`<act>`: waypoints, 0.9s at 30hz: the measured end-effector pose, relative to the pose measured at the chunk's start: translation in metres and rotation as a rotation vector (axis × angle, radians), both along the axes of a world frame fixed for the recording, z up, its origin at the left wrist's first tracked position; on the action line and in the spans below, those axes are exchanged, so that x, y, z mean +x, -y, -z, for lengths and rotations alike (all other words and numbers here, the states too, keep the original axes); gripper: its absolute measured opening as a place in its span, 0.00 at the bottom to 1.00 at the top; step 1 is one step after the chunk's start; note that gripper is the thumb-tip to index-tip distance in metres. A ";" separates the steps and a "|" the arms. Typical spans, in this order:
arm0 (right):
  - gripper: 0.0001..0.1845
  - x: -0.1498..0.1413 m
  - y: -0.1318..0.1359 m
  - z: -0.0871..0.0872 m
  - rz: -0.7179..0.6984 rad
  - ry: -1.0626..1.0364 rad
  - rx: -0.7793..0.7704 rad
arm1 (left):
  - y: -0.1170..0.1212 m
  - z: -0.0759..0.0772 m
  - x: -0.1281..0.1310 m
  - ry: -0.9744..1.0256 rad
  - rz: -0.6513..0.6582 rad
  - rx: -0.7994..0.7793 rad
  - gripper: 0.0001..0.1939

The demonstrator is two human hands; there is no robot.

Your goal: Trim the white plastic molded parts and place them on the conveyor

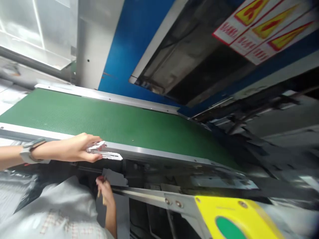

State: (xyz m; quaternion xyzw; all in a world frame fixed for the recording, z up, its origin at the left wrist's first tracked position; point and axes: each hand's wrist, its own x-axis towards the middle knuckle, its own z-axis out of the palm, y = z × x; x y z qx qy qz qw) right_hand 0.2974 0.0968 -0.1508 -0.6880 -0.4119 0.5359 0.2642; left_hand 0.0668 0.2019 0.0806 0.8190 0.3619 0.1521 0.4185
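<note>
My left hand (72,147) reaches in from the left with a watch on the wrist. Its fingers are closed round a thin white plastic part (104,151), held at the near metal rail of a green conveyor belt (112,122). Lower down, my right hand (104,191) is pinched on a grey flat piece (116,179) just under the rail, in front of the dark underside of the machine.
A blue machine housing (129,49) with red and yellow warning labels (264,26) rises behind the belt. A yellow box with a green button (231,219) sits at the bottom right. My light clothing (57,212) fills the lower left.
</note>
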 end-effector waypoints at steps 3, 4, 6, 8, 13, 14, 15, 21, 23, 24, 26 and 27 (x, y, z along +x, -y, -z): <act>0.25 -0.025 -0.010 -0.042 0.047 -0.386 0.259 | 0.043 0.025 -0.035 0.097 -0.154 -0.102 0.23; 0.28 -0.033 -0.015 -0.059 0.059 -0.471 0.326 | 0.055 0.035 -0.041 0.134 -0.208 -0.132 0.24; 0.32 -0.051 -0.024 -0.090 0.063 -0.601 0.425 | 0.077 0.056 -0.048 0.202 -0.296 -0.191 0.26; 0.24 -0.070 -0.029 -0.114 0.025 -0.890 0.375 | 0.098 0.074 -0.051 0.278 -0.382 -0.213 0.29; 0.23 -0.110 -0.016 -0.130 -0.010 -1.054 0.123 | 0.146 0.101 -0.053 0.543 -0.553 -0.100 0.35; 0.23 -0.116 -0.010 -0.127 -0.013 -1.083 0.064 | 0.153 0.105 -0.053 0.582 -0.609 -0.036 0.35; 0.23 -0.121 -0.005 -0.125 -0.021 -1.119 -0.012 | 0.159 0.109 -0.052 0.609 -0.673 0.041 0.34; 0.14 -0.145 0.018 -0.106 -0.059 -1.221 -0.483 | 0.160 0.119 -0.054 0.604 -0.690 0.460 0.38; 0.12 -0.148 0.021 -0.103 -0.055 -1.213 -0.493 | 0.156 0.114 -0.055 0.559 -0.657 0.529 0.34; 0.11 -0.149 0.022 -0.101 -0.051 -1.211 -0.499 | 0.155 0.112 -0.056 0.536 -0.651 0.552 0.30; 0.10 -0.149 0.027 -0.100 -0.050 -1.207 -0.511 | 0.155 0.106 -0.056 0.507 -0.640 0.579 0.23; 0.11 -0.149 0.029 -0.099 -0.056 -1.203 -0.508 | 0.155 0.104 -0.055 0.498 -0.627 0.577 0.20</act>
